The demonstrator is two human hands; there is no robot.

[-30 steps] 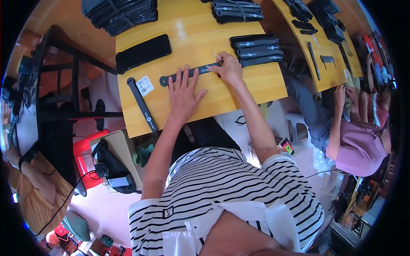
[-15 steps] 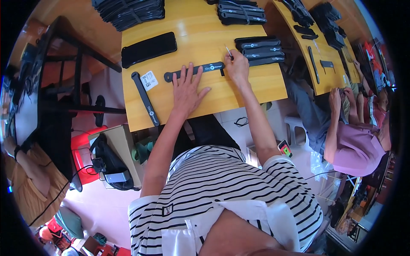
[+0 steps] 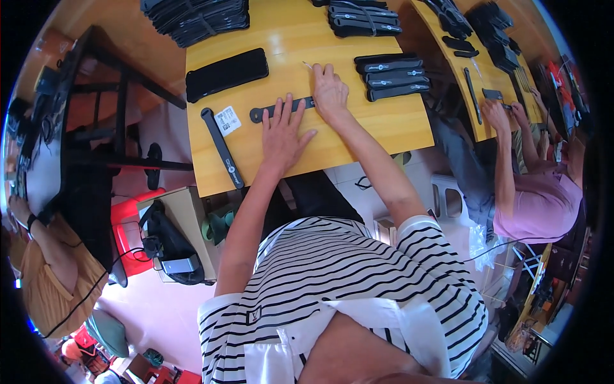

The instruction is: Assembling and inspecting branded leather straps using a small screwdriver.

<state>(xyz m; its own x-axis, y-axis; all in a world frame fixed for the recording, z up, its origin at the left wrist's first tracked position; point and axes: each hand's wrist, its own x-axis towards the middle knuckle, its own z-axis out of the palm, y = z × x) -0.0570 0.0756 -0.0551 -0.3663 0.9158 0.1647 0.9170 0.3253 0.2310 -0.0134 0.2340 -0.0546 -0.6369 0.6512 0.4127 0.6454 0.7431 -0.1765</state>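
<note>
A black strap (image 3: 257, 115) with a rounded, holed end lies crosswise on the yellow wooden table (image 3: 384, 131). My left hand (image 3: 281, 137) lies flat on it with fingers spread, pressing its middle. My right hand (image 3: 330, 96) covers the strap's other end, its fingers curled round a thin pointed tool (image 3: 307, 65). Only the tool's slim light tip shows; the rest is hidden in the fist. To the left, a second black strap (image 3: 222, 147) lies slanting beside a white printed label (image 3: 227, 120).
A black folded pad (image 3: 227, 75) lies beyond my left hand. Stacks of black straps stand at the far left (image 3: 198, 22), far right (image 3: 364, 18) and right (image 3: 393, 78). A co-worker in a pink shirt (image 3: 540, 201) sits at a neighbouring table on the right.
My right hand has moved left with the tool, from beside the strap's right end to over it. My left hand stays on the strap. The co-worker's hands have moved forward to a dark piece.
</note>
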